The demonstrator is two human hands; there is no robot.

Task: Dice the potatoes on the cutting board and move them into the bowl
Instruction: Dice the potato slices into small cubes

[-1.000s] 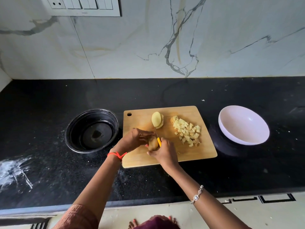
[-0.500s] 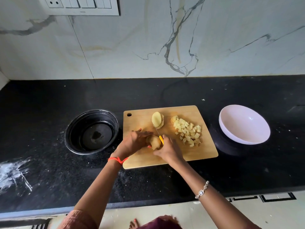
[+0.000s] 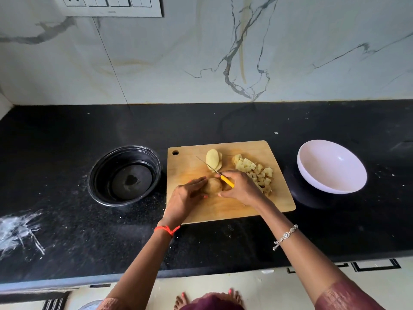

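Note:
A wooden cutting board (image 3: 277, 198) lies on the black counter. On it sit a pile of diced potato (image 3: 254, 172), a stack of potato slices (image 3: 213, 159) and a rounded potato piece (image 3: 213, 186). My left hand (image 3: 186, 198) touches the left side of that piece with fairly straight fingers. My right hand (image 3: 242, 189) grips a knife (image 3: 226, 181) with a yellow handle; its thin blade points up-left across the slices. The white bowl (image 3: 330, 166) stands empty to the right of the board.
A black round container (image 3: 125, 175) sits left of the board. White powdery smears (image 3: 20, 231) mark the counter's far left. The marble wall with a switch panel (image 3: 111, 5) rises behind. The counter's front edge runs below my forearms.
My left hand has flattened against the potato piece. My right hand shifted right and the knife swung so its blade now points up-left over the board.

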